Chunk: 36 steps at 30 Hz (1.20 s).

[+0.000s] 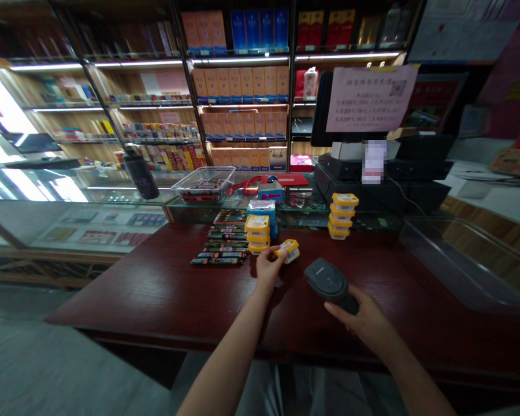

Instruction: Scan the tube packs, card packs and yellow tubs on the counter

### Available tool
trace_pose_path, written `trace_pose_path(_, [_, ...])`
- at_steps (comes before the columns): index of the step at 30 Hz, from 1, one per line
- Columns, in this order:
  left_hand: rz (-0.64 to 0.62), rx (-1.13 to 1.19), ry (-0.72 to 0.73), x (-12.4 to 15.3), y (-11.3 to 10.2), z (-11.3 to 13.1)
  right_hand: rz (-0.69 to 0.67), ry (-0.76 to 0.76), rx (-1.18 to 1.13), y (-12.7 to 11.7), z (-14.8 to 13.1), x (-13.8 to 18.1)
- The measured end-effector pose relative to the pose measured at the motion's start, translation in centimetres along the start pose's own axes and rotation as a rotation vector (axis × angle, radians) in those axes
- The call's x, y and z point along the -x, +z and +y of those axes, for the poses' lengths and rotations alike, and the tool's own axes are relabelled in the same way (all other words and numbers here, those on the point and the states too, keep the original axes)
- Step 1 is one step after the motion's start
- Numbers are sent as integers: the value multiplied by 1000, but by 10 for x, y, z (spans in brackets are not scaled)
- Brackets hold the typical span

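My left hand (268, 267) is closed around a small yellow-lidded box (288, 250), held just above the dark red counter (156, 294). My right hand (359, 320) grips a dark handheld barcode scanner (328, 281), whose head points toward that box. Just left of the held box stands a short stack of the same yellow boxes (257, 233), and a taller stack (342, 215) stands to the right. A row of dark flat packets (223, 245) lies further left on the counter.
A blue packet stack (262, 209) sits behind the near stack. A clear plastic tray (204, 183) and a dark bottle (141, 174) stand on the glass display case. A black register with a paper notice (370, 98) is at right, beside a clear bin (463, 260). Shelves of cartons fill the back wall.
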<state>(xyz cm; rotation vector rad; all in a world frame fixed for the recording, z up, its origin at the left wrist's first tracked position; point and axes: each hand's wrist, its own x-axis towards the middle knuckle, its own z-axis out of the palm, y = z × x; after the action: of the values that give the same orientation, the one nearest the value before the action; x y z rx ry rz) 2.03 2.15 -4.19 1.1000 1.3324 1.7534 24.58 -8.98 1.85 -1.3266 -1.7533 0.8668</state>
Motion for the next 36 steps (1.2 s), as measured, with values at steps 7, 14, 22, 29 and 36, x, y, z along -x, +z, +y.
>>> trace_pose_path(7, [-91,-23,-14,8,-21,24,130,-85,608,-17,16,-15])
trace_pose_path(14, [-206,-106,83,15,-79,31,191,-253,867,-15,51,-32])
trace_pose_path(22, [-109,-668,505,24,-95,38,197,-506,954,-23,86,-34])
trace_pose_path(29, [-94,-786,543,22,-93,34,244,-548,966,-18,92,-27])
trace_pose_path(36, [-148,-833,500,23,-94,33,290,-548,998,-19,90,-24])
